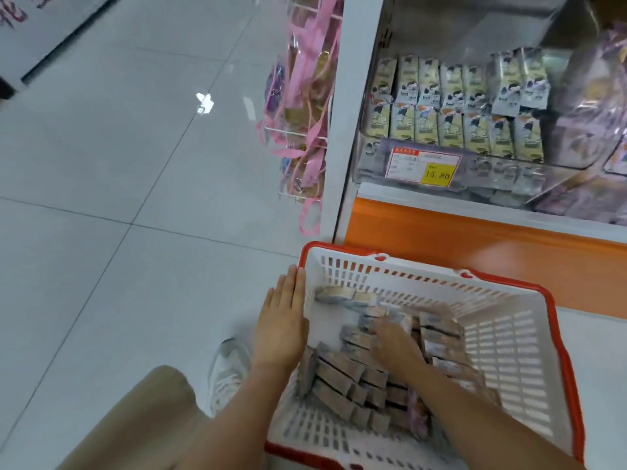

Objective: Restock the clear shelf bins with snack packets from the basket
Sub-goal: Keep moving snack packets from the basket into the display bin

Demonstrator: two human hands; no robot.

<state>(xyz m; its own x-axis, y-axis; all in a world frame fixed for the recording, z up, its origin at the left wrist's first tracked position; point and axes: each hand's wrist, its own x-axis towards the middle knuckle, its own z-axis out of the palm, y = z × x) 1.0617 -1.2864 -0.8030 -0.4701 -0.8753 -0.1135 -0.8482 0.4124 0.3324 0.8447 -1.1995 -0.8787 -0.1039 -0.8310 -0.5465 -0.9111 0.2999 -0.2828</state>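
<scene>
Found basket (502, 351) on the floor, hard up against the orange shelf base, just below the clear shelf bin (492, 173). Noted left hand (283, 310) flat against the basket's left rim, fingers straight and pressed together, gripping nothing. Spotted right hand (393, 344) down inside the basket, on top of the snack packets (342, 378). Too much blur there, so couldn't tell a pinch on a packet from a plain rest on the pile. Didn't get a count, but saw a good heap left, bunched toward the near-left of the basket floor, with the far-right part bare. Saw the bin already carrying two upright rows of stocked packets (451, 103) behind the price tag (424, 167), with room above them toward the back. Judged the task roughly mid-way: bin part-filled, plenty left to move. Pegged the current step as picking the next handful. Ignored the neighbouring bin of purple packets (593, 130) at right.
</scene>
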